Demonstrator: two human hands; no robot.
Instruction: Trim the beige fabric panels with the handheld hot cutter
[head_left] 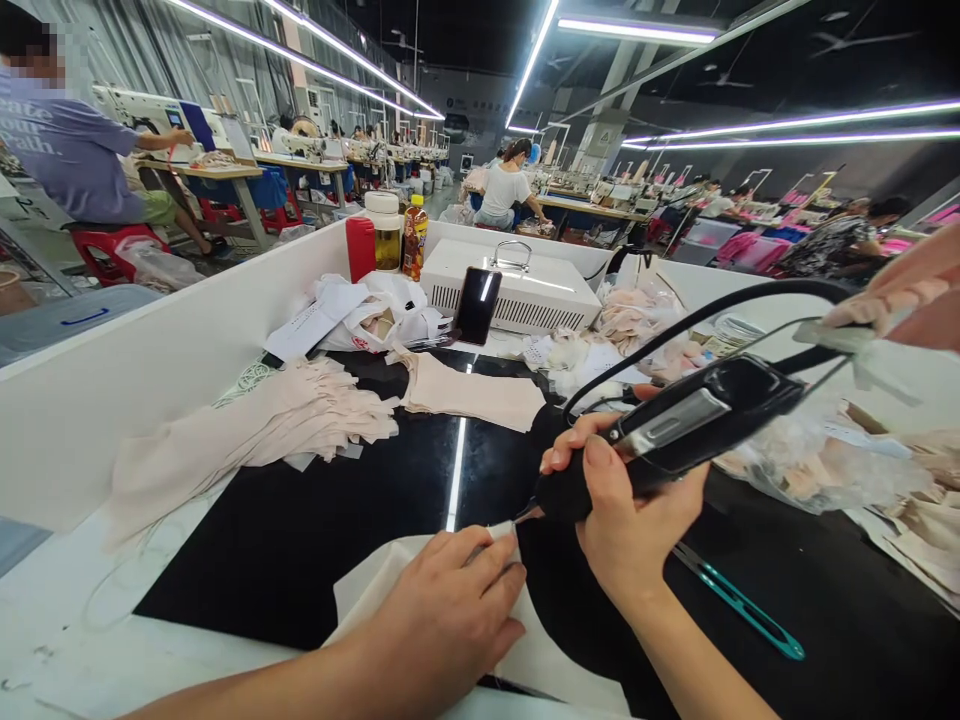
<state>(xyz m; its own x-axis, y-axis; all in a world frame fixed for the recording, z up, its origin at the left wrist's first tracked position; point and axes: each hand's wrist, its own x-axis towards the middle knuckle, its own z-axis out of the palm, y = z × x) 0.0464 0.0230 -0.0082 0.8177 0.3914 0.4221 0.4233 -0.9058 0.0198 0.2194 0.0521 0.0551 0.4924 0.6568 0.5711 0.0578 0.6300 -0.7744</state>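
Observation:
My right hand [622, 500] is closed around a black corded hand tool [675, 425] whose small metal tip touches the edge of a pale fabric piece [375, 585]. My left hand [450, 610] lies on that fabric with its fingers together, pressing it flat on the black work surface [300, 530] right by the tool's tip. The tool's black cable [705, 312] arcs up and to the right.
A stack of beige fabric pieces [262, 425] and one folded piece [472, 392] lie further back. A white box [525, 285], a phone [477, 305], bottles [414, 237] and a red cup [360, 248] stand beyond. Teal snips [742, 605] lie right. Another person's hand [900, 290] enters at right. White walls [112, 400] border the table.

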